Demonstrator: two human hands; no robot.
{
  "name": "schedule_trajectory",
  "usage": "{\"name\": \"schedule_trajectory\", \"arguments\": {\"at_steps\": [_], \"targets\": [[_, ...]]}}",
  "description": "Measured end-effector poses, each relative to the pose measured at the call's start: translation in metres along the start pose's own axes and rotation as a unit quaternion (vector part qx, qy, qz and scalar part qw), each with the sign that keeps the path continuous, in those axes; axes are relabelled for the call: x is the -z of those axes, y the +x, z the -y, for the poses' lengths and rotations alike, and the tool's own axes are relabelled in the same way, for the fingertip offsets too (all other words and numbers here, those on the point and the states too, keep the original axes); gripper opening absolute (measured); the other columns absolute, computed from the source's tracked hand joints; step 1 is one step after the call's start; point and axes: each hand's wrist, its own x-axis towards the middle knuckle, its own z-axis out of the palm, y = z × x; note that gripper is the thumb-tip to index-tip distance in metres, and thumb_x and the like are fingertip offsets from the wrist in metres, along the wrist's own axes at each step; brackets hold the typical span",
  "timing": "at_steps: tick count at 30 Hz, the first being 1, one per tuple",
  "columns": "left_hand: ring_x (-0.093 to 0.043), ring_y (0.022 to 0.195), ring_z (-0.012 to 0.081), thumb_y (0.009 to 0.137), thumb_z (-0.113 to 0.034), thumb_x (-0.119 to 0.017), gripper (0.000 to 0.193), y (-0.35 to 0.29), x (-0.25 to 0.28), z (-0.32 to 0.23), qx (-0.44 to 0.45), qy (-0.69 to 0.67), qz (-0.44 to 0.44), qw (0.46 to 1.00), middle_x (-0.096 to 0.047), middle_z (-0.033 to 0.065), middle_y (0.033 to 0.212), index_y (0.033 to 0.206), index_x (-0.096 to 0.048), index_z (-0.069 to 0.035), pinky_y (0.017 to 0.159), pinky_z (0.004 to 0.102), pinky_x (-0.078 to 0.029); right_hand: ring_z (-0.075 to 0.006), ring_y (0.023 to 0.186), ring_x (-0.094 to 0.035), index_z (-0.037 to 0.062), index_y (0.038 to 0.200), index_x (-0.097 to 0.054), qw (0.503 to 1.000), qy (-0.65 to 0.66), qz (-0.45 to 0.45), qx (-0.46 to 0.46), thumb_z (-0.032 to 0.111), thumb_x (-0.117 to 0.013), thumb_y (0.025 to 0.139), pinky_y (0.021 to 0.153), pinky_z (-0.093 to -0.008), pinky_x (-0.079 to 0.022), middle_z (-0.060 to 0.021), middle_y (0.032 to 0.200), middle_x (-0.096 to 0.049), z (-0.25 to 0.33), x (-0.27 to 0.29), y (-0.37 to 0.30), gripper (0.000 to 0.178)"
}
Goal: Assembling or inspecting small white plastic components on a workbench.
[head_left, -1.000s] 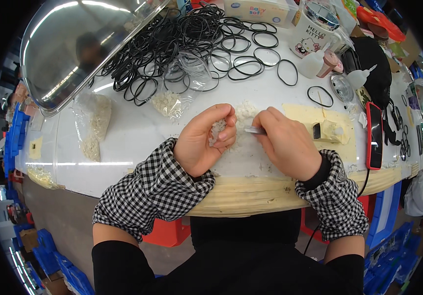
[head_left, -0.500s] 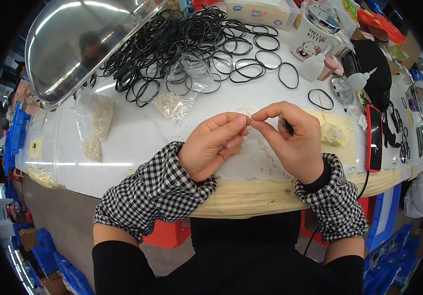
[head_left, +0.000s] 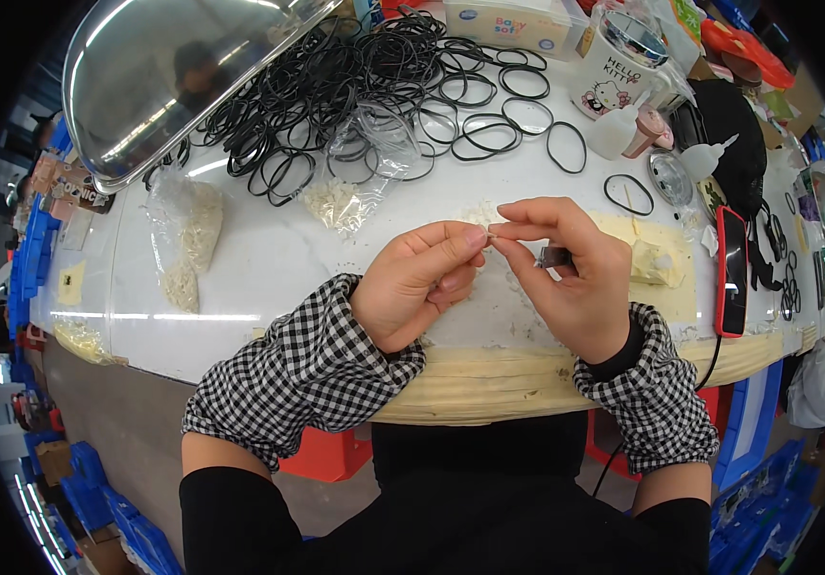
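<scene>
My left hand [head_left: 430, 278] is closed in a pinch, thumb over bent fingers. A tiny pale piece [head_left: 491, 235] sits at the fingertips where both hands meet; its kind is too small to make out. My right hand [head_left: 580, 273] pinches at the same spot with thumb and forefinger. Its curled fingers also hold a small dark, shiny object [head_left: 553, 257], mostly hidden in the palm. Beyond the hands lies a clear plastic bag [head_left: 336, 203] with pale bits in it. Another clear bag [head_left: 192, 235], filled with similar pale bits, rests on the left.
A tangled heap of black rubber rings [head_left: 336, 86] covers the table's far part, with loose rings [head_left: 567, 147] to its right. A metal bowl [head_left: 173, 86] stands at far left, a white mug [head_left: 614, 72] at far right. A red-edged phone [head_left: 732, 271] lies right of my hands.
My right fingers have shifted slightly, and more of the dark object in the palm shows now. Both hands remain together at the same place; the view has moved a little.
</scene>
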Motion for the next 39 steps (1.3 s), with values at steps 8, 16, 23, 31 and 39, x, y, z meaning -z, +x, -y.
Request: {"name": "schedule_trajectory", "arguments": {"at_steps": [8,16,23,31,39], "targets": [[-0.039,0.057,0.0050,0.091,-0.015,-0.059,0.016,0.002,0.003,0.001,0.006,0.021,-0.023,0.999,-0.058,0.0006,0.079,0.099,-0.060,0.000,0.052,0.0188,-0.031,-0.0208,0.063,-0.065,0.0058,0.102,-0.063,0.996,-0.047,0.004,0.078,-0.009,-0.062,0.063,0.055,-0.0270,-0.049,-0.0068,0.070,-0.064,-0.009,-0.004,-0.001,0.041],[-0.037,0.057,0.0031,0.093,-0.016,-0.056,0.016,0.002,-0.003,-0.003,-0.031,0.003,-0.027,0.999,-0.058,0.0005,0.083,0.098,-0.059,-0.001,0.052,0.0177,-0.030,-0.0204,0.072,-0.065,0.0036,0.103,-0.062,0.998,0.025,-0.008,0.061,-0.008,-0.060,0.068,0.056,-0.0278,-0.050,-0.0103,0.087,-0.064,-0.003,-0.005,0.002,0.037],[-0.036,0.055,0.0038,0.097,-0.021,-0.048,0.018,0.003,-0.001,-0.005,-0.028,-0.059,-0.039,0.997,-0.054,-0.0009,0.079,0.097,-0.055,-0.004,0.050,0.0174,-0.029,-0.0153,0.069,-0.062,0.0015,0.098,-0.062,1.000,0.014,0.002,-0.024,-0.004,-0.062,0.076,0.053,-0.0234,-0.046,-0.0086,0.082,-0.062,-0.004,0.006,0.005,0.023],[-0.030,0.049,0.0069,0.101,-0.029,-0.036,0.024,0.004,0.031,-0.022,-0.066,-0.177,-0.033,0.981,-0.037,-0.0032,0.066,0.091,-0.047,-0.010,0.044,0.0200,-0.025,-0.0318,0.069,-0.059,0.0011,0.078,-0.061,0.966,-0.136,0.217,-0.034,0.013,-0.067,0.077,0.061,-0.0387,-0.046,-0.0130,0.076,-0.062,-0.007,0.022,0.009,0.014],[-0.036,0.057,0.0059,0.099,-0.022,-0.043,0.021,0.005,0.008,-0.020,0.010,-0.086,-0.095,0.992,-0.046,-0.0008,0.074,0.104,-0.049,-0.002,0.049,0.0183,-0.029,-0.0318,0.073,-0.059,0.0019,0.087,-0.057,0.951,-0.205,0.233,-0.008,0.010,-0.065,0.077,0.063,-0.0393,-0.047,-0.0118,0.081,-0.058,-0.018,0.005,-0.002,0.015]]}}
